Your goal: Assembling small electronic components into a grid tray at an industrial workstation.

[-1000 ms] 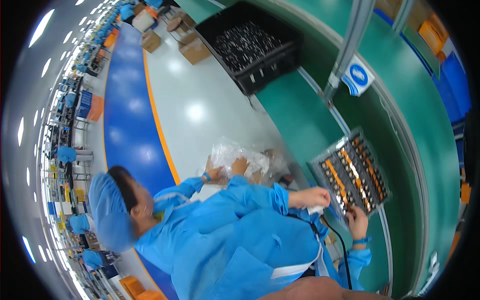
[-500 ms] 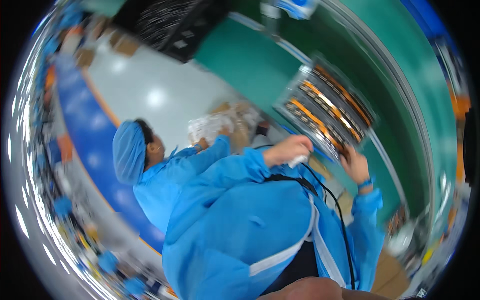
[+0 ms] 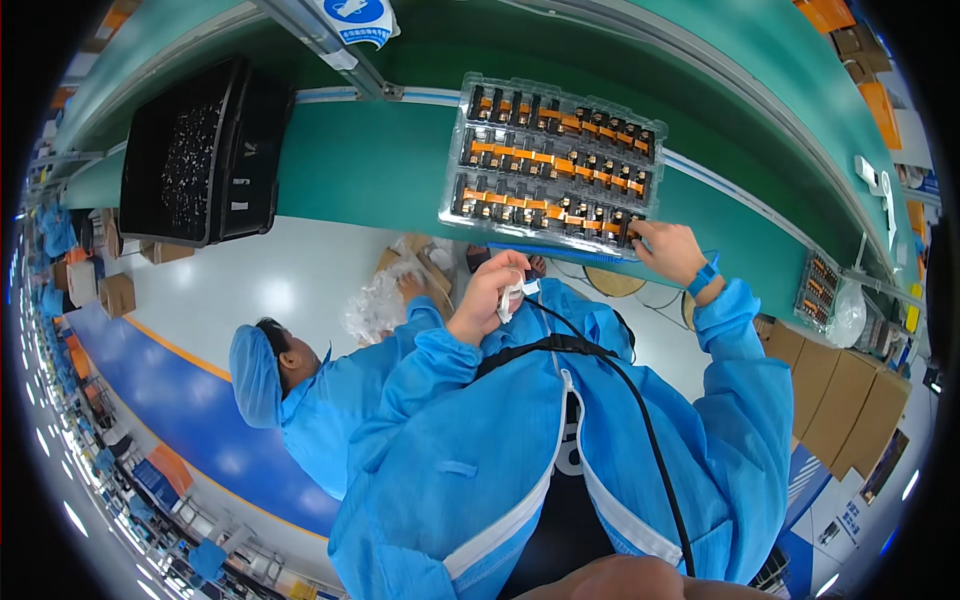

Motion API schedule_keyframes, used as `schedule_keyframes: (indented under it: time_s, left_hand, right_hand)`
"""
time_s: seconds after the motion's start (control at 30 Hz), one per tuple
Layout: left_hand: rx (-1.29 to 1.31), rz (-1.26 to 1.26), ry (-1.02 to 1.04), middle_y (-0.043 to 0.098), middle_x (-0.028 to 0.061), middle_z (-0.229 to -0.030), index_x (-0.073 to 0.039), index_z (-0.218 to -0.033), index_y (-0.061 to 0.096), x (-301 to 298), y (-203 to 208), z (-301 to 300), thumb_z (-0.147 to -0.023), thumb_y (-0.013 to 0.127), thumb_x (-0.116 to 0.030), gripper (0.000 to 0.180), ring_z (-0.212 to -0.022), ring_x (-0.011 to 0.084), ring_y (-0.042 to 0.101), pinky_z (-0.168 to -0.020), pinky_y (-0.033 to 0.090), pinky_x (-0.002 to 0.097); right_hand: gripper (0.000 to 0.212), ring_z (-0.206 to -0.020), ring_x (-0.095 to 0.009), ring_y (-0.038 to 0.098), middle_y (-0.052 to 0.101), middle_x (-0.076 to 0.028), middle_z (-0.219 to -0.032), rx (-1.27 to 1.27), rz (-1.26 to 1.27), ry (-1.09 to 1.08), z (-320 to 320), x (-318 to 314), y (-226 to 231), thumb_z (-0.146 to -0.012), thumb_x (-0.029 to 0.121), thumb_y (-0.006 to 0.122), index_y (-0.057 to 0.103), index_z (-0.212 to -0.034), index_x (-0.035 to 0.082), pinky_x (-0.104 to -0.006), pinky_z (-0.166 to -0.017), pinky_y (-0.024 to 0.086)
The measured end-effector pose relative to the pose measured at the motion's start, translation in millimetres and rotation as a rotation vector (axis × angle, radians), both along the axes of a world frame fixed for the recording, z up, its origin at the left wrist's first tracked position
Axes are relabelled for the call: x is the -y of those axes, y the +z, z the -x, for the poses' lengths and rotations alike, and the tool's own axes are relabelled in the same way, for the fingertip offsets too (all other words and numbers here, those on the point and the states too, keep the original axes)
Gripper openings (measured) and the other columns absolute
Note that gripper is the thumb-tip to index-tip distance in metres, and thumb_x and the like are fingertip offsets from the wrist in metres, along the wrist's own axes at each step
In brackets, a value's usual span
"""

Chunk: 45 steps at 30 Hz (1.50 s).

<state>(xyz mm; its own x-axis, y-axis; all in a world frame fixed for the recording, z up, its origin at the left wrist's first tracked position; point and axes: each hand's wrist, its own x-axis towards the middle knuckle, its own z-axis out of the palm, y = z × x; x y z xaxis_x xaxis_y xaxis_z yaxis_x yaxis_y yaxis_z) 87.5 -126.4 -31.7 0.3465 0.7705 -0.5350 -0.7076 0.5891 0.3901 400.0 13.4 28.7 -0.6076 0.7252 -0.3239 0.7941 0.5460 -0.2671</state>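
Observation:
A clear plastic tray [image 3: 449, 196] lies on the green bench, holding three rows of small black parts with orange strips across them. At its near right corner, my right hand [image 3: 676, 257] has thumb and forefinger closed around the end black part [image 3: 626, 229] of the nearest row. My left hand [image 3: 490, 297] is raised in front of my body, short of the bench edge, its fingers curled. A small white crumpled piece [image 3: 511, 298] shows in its grip; its kind is unclear.
On the bench's left stands a black bin [image 3: 258, 180] with many tiny pale bits inside. A metal post [image 3: 335, 52] rises behind. A second filled tray [image 3: 818, 288] sits far right, above cardboard boxes [image 3: 838, 400]. A co-worker [image 3: 330, 375] handles clear plastic bags [image 3: 375, 312] at left. A black cable [image 3: 640, 410] crosses my front.
The view has swung round and steadied, so the bench runs more level and the bin shows fully. My right hand stays at the tray's near corner; my left still grips the white piece.

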Motion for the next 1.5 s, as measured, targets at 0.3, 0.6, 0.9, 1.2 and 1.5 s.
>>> schedule_keyframes:
  time_s: [0.3,0.6,0.9,1.2,1.5]
  left_hand:
    - [-0.120,-0.012,-0.030,0.055,-0.0001,-0.070,-0.006,-0.103,0.057,0,5,-4,-0.091,0.052,-0.011,0.013,-0.052,0.0088,0.049,-0.044,0.037,0.0238]
    - [-0.197,-0.132,-0.157,0.062,0.0019,-0.078,-0.006,-0.097,0.061,-1,15,-20,-0.086,0.070,-0.006,0.014,-0.065,0.0092,0.061,-0.055,0.046,0.0229]
    - [-0.548,-0.179,0.103,0.061,0.0010,-0.092,-0.003,-0.101,0.062,50,21,-80,-0.081,0.081,-0.018,0.032,-0.086,0.0081,0.056,-0.074,0.047,0.0249]
    - [-0.977,-0.107,0.175,0.068,0.0109,-0.097,0.000,-0.114,0.064,114,45,-158,-0.072,0.088,-0.031,0.058,-0.091,0.0207,0.065,-0.082,0.051,0.0344]
    - [-0.741,0.032,0.527,0.064,0.0077,-0.123,0.002,-0.134,0.056,147,47,-165,-0.089,0.072,-0.010,0.049,-0.114,0.0151,0.057,-0.100,0.045,0.0308]
  right_hand:
    - [0.018,-0.072,-0.039,0.066,0.067,-0.020,-0.080,0.012,0.082,-0.035,7,-6,5,-0.089,0.021,0.061,0.061,-0.100,0.007,-0.0491,-0.064,0.052]
    - [0.011,-0.079,-0.007,0.057,0.062,0.000,-0.087,-0.893,0.495,-0.592,35,68,19,-0.097,0.011,0.060,0.061,-0.103,0.002,-0.0242,-0.070,0.048]
    - [0.012,-0.077,-0.004,0.050,0.057,0.003,-0.086,-0.998,0.951,-0.413,50,112,-32,-0.092,0.005,0.067,0.057,-0.099,0.004,-0.0204,-0.070,0.043]
    - [0.012,-0.079,-0.005,0.049,0.058,0.003,-0.090,-0.919,1.092,-0.250,23,128,-34,-0.092,0.008,0.066,0.059,-0.101,0.005,-0.0210,-0.071,0.042]
    - [0.019,-0.076,-0.005,0.055,0.067,0.000,-0.096,-0.782,1.027,0.020,43,129,-28,-0.087,0.006,0.069,0.066,-0.106,0.005,-0.0207,-0.064,0.043]
